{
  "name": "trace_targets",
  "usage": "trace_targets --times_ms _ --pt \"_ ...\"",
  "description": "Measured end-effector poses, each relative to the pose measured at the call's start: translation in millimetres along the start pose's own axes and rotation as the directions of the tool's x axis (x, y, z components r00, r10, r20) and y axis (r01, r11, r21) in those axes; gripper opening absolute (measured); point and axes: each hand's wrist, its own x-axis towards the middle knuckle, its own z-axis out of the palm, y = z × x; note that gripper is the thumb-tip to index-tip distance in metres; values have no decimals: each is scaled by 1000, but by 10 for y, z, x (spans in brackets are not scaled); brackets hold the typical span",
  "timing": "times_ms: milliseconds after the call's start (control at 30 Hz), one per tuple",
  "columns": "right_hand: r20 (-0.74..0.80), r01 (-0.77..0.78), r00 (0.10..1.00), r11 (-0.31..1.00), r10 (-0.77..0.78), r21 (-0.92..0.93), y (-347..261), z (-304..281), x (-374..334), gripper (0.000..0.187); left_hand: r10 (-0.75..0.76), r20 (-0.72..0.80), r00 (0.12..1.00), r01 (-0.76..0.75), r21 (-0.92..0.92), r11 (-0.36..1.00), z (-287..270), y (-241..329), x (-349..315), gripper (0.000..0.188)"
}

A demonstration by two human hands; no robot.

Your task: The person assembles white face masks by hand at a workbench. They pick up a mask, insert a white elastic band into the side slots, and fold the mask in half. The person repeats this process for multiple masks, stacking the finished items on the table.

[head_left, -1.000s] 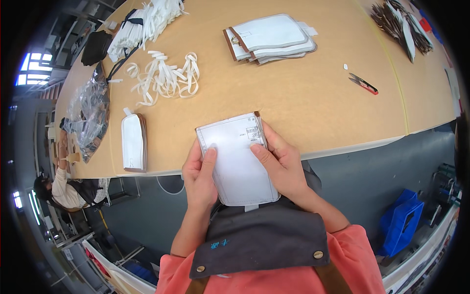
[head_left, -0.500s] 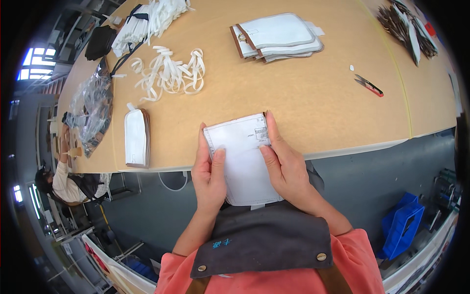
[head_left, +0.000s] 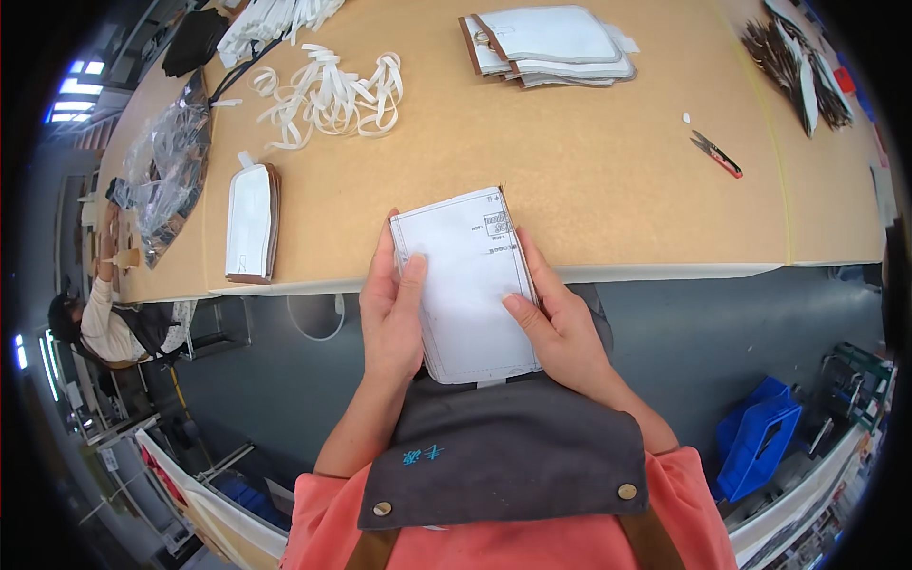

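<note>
A white, flat stitched panel (head_left: 465, 304) with printed markings near its upper right corner is held up before my apron, just off the table's near edge. Its left side is gripped by my left hand (head_left: 391, 318), thumb on the face and fingers behind. My right hand (head_left: 560, 323) pinches the lower right side, thumb again on the face. A short white tab pokes out at the panel's bottom. To the left lies a small stack of white panels with brown backs (head_left: 249, 218). Farther back rests a larger stack of similar panels (head_left: 560, 40), brown-edged.
Loose white tape (head_left: 328, 100) lies heaped at the back left, near a clear plastic bag (head_left: 169, 157). Red-handled thread snips (head_left: 716, 155) lie at right, with brown and white strips (head_left: 796, 71) beyond. A blue bin (head_left: 757, 437) stands below right; a person (head_left: 119, 323) sits at far left.
My right hand has slid down the panel's right side, uncovering more print. The panel has tilted slightly, its top leaning left. The table has shifted upward in view.
</note>
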Motion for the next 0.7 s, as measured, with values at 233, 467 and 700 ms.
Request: trace_targets --times_ms 233,467,700 --pt "-36 75 996 991 -79 -107 -2 37 -137 63 182 147 972 -217 272 938 -106 -195 -349 62" --pt "6 52 999 981 -52 -185 -157 74 -245 71 170 79 982 -177 99 979 -119 -187 -427 62" --pt "-1 -21 1000 990 21 -140 78 99 -468 70 89 30 996 -90 33 995 -153 -185 -509 59"
